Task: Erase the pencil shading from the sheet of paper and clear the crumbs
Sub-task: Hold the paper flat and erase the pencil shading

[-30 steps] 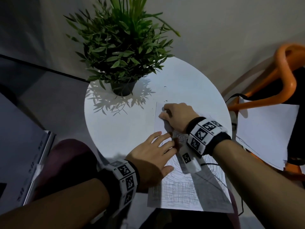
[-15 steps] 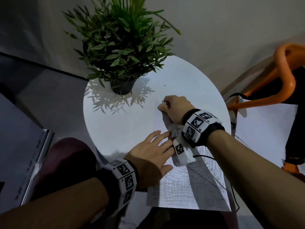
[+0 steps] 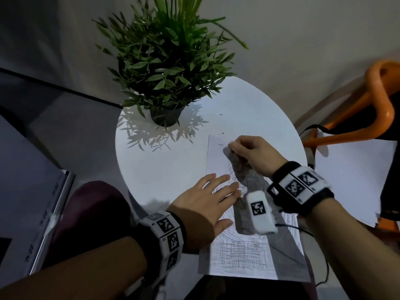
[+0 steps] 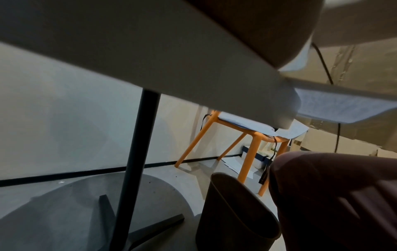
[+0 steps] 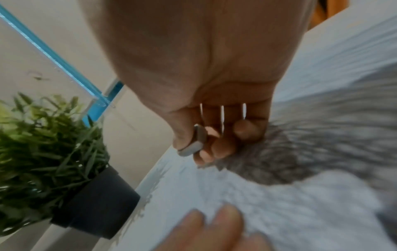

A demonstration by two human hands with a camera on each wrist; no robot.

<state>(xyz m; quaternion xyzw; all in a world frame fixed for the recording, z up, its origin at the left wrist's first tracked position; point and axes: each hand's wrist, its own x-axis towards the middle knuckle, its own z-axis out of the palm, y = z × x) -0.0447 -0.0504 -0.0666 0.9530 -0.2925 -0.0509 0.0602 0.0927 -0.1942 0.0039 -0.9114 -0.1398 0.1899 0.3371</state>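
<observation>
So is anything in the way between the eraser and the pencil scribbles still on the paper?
Nothing visible blocks it. The right hand pinches the eraser just above the sheet of paper. The left hand presses the sheet's left side, covering some shading there.

We see the white tabletop's underside, its dark leg below, an orange chair beyond the leg, a dark bin beside the leg.
</observation>
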